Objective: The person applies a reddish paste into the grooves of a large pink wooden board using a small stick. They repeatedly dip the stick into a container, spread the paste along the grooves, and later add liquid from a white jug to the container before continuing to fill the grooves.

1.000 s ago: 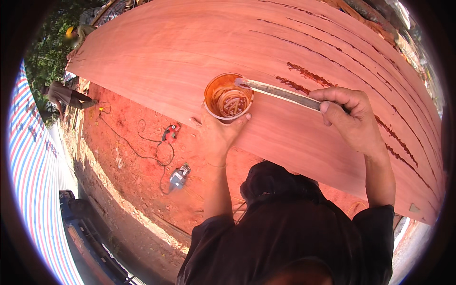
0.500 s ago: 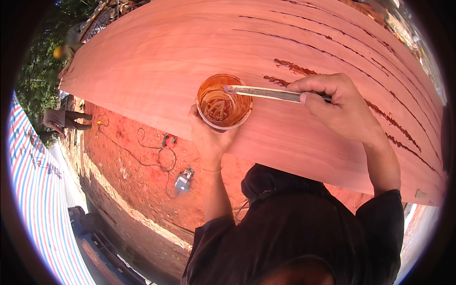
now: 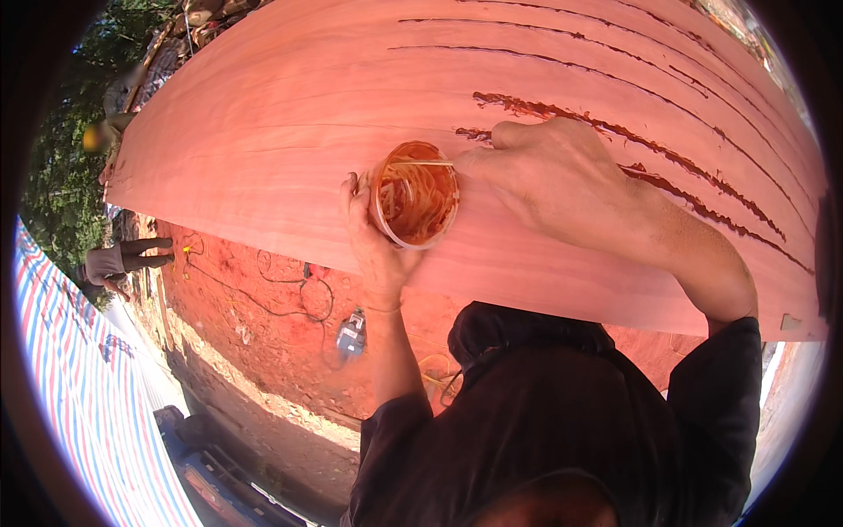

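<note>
My left hand [image 3: 373,241] grips a small clear plastic cup [image 3: 414,195] smeared inside with orange-red paste, held up in front of a large curved red-painted hull [image 3: 290,105]. My right hand [image 3: 553,180] is shut on a thin flat stick [image 3: 421,163] whose end lies across the cup's mouth, dipped inside. The stick's handle is hidden in my fist. Dark red filled seams [image 3: 615,132] run along the hull just above my right hand.
Below lies red dirt ground [image 3: 263,342] with a black cable [image 3: 290,303] and a small power tool [image 3: 351,334]. A striped tarpaulin [image 3: 79,395] covers the left. Another person [image 3: 118,261] crouches at the far left. Trees stand beyond.
The cup and both hands have come closer to the camera. My right hand slid toward the cup, so the stick now shows only its tip inside the rim.
</note>
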Demonstrator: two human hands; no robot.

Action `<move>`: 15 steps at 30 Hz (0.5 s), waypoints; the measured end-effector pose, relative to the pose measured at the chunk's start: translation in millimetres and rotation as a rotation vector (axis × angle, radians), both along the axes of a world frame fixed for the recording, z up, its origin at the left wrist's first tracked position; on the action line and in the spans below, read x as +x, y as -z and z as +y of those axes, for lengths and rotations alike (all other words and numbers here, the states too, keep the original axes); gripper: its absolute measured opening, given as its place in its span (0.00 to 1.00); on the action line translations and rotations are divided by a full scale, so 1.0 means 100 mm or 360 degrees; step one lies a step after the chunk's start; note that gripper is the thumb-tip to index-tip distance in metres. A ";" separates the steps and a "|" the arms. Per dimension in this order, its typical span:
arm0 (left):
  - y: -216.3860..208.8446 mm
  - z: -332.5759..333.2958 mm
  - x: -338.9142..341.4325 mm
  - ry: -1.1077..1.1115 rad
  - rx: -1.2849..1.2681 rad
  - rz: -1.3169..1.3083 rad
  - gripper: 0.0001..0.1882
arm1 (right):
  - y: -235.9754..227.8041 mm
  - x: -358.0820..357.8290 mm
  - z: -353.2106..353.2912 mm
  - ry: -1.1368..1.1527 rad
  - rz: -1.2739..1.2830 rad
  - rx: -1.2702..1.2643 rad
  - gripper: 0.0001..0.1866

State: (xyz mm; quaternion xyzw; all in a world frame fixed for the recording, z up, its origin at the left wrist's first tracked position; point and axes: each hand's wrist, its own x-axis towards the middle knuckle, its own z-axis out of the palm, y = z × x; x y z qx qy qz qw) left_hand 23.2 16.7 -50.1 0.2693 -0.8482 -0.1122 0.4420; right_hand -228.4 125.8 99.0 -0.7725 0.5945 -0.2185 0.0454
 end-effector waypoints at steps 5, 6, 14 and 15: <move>0.01 -0.02 -0.05 0.0040 0.0115 0.0105 0.53 | 0.10 0.02 0.00 -0.0058 -0.0184 0.0064 0.10; 0.00 -0.02 -0.05 0.0052 0.0159 0.0079 0.53 | 0.10 0.01 0.02 -0.0056 -0.0177 0.0076 0.14; -0.05 -0.01 -0.04 0.0073 0.0075 -0.0041 0.54 | -0.15 -0.02 0.14 -0.0057 0.0199 -0.0086 0.17; -0.04 -0.02 -0.04 0.0070 0.0066 -0.0022 0.54 | -0.19 -0.03 0.15 -0.0095 0.0275 -0.0106 0.17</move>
